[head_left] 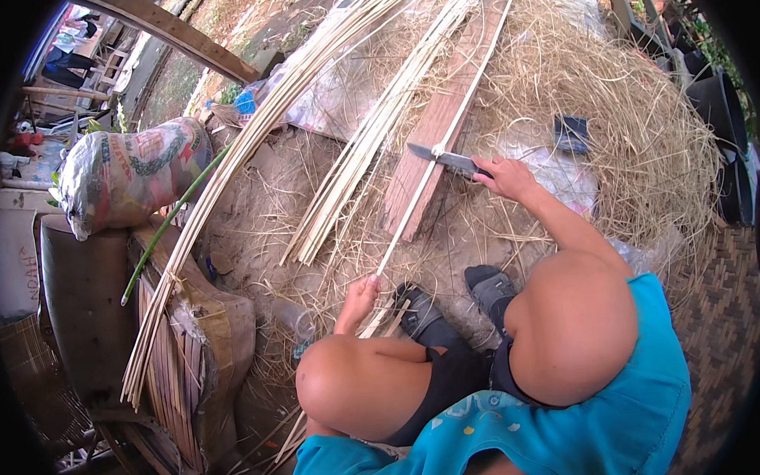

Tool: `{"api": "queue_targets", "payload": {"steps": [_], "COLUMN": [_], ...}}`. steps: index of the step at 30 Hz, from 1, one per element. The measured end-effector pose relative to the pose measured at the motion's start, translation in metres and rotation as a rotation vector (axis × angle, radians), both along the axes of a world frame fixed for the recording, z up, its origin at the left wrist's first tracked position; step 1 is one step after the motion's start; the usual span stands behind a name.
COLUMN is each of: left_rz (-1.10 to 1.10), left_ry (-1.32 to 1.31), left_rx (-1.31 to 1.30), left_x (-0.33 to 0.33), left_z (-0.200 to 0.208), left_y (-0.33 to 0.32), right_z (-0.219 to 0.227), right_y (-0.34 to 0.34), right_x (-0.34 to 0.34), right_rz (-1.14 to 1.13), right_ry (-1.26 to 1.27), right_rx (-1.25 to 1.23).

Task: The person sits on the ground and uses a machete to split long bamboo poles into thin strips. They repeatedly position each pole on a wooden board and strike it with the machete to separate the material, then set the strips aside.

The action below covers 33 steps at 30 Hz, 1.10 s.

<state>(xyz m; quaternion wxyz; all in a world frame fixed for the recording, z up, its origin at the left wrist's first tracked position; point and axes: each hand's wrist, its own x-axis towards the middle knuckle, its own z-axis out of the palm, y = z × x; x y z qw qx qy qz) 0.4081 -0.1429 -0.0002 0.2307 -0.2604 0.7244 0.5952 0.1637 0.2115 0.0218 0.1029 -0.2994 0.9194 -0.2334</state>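
My right hand [505,176] grips the handle of a knife [444,158] whose blade lies across a long thin bamboo strip [432,170]. A small curl of shaving sits at the blade. The strip rests on a reddish wooden plank [443,118] and runs from upper right down to my left hand [361,295], which pinches its near end just above my bent left knee [351,381]. My right knee [571,323] is raised beside the right forearm. Dark shoes [425,315] are planted on the ground between them.
Bundles of pale bamboo strips [368,137] lean across the ground, and a longer bundle [219,193] rests on a woven basket [191,328]. Straw-like shavings [635,120] pile at right around a dark flat object [570,133]. A stuffed sack [127,175] lies at left. Black pots [719,108] stand far right.
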Motion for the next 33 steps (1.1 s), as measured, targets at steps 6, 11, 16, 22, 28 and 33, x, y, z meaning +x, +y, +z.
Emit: {"api": "queue_targets", "payload": {"steps": [6, 11, 16, 22, 28, 33], "left_rz": [-0.046, 0.018, 0.070, 0.116, -0.061, -0.294], "left_ry": [0.210, 0.076, 0.109, -0.141, 0.078, 0.344], "left_rx": [-0.207, -0.126, -0.218, -0.248, -0.480, -0.744], "left_x": [0.009, 0.058, 0.082, 0.148, 0.096, -0.008], "left_z": [-0.007, 0.021, 0.016, 0.024, 0.005, 0.021], "left_y": [-0.013, -0.017, -0.037, -0.077, -0.048, 0.002], "right_z": [0.007, 0.014, 0.000, 0.011, 0.009, 0.007], "right_y": [-0.006, 0.025, -0.011, 0.083, 0.016, -0.023], "right_x": [-0.038, -0.070, -0.028, -0.143, -0.045, 0.020], "right_rz": [0.074, -0.117, 0.260, -0.474, -0.264, 0.011], "right_ry": [0.133, 0.111, 0.170, 0.088, -0.077, -0.030], "right_rx": [-0.005, 0.101, -0.044, 0.106, -0.041, -0.051]}}
